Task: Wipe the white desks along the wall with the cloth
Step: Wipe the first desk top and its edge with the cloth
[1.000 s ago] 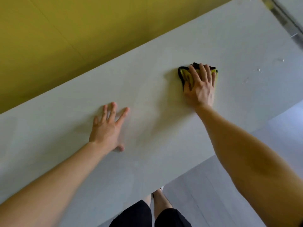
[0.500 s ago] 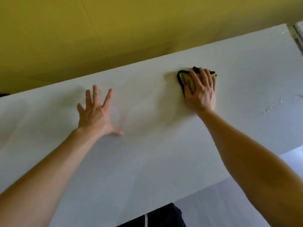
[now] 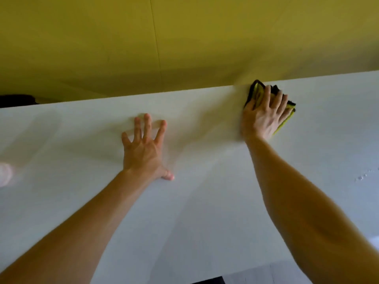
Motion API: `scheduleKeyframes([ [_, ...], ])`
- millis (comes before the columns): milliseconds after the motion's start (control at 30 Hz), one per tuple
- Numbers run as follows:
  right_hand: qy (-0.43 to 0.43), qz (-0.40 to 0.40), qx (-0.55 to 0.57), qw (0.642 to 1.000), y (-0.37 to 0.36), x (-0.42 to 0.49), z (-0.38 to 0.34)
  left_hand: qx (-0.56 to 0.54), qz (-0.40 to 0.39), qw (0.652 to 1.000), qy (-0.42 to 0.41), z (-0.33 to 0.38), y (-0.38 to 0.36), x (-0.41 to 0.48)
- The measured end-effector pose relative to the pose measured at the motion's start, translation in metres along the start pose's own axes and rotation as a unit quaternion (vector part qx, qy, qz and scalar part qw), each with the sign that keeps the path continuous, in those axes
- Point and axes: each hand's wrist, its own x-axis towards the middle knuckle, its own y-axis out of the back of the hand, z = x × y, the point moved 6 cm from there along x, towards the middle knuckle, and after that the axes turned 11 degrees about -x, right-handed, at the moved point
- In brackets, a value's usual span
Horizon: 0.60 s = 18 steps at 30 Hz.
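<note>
Right hand (image 3: 264, 117), fingers spread, presses flat on folded yellow cloth with black edging (image 3: 257, 93) at far edge of white bench (image 3: 205, 212), touching yellow wall (image 3: 184, 42). Left hand (image 3: 144, 149) flat, fingers splayed on bench. No legible writing.

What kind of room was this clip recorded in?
Probably an office or study room, though little shows. A long white desk runs against a yellow panelled wall, bare except for the hands; the right hand presses a cloth on it.
</note>
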Motion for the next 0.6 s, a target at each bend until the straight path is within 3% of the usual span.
scheduleKeyframes([
  [33,0.008,0.008,0.01,1.0,0.003,-0.017,-0.027,-0.001,0.002,1.0,0.003,0.001,0.0,-0.001],
  [67,0.105,0.008,0.029,0.994,0.006,-0.038,-0.064,-0.001,0.007,1.0,0.007,0.001,0.001,0.0],
  [100,0.26,-0.002,0.053,0.964,0.011,-0.066,-0.104,-0.001,0.01,1.0,0.01,0.0,0.001,-0.001],
  [167,0.519,-0.057,0.074,0.85,0.011,-0.113,-0.142,0.0,0.011,1.0,0.009,0.0,0.002,0.0],
  [200,0.579,-0.065,0.078,0.809,0.011,-0.112,-0.139,0.001,0.013,1.0,0.007,-0.001,0.002,0.0],
  [233,0.585,-0.06,0.083,0.804,0.012,-0.096,-0.127,0.0,0.013,1.0,0.005,-0.001,0.002,0.0],
  [300,0.504,-0.02,0.068,0.861,0.002,-0.038,-0.076,-0.006,0.018,1.0,0.001,-0.002,0.001,0.0],
  [333,0.418,0.008,0.046,0.907,0.002,-0.006,-0.043,-0.005,0.022,1.0,-0.002,-0.002,0.001,0.0],
  [400,0.157,0.032,0.011,0.987,0.005,0.03,0.016,-0.006,0.026,1.0,-0.008,0.0,0.001,-0.001],
  [433,0.046,0.047,-0.006,0.998,0.006,0.028,0.021,-0.01,0.026,1.0,-0.008,0.0,0.001,-0.002],
  [467,-0.006,0.057,-0.017,0.998,0.005,0.015,0.005,-0.013,0.025,1.0,-0.006,0.0,0.001,-0.002],
  [500,0.017,0.057,-0.017,0.998,0.003,-0.005,-0.028,-0.013,0.026,1.0,-0.002,0.0,0.002,-0.002],
  [533,0.101,0.037,0.002,0.994,0.001,-0.029,-0.073,-0.011,0.028,1.0,0.002,0.0,0.002,-0.002],
  [600,0.318,-0.021,0.044,0.947,0.001,-0.079,-0.157,-0.002,0.031,0.999,0.01,0.002,0.003,-0.003],
])
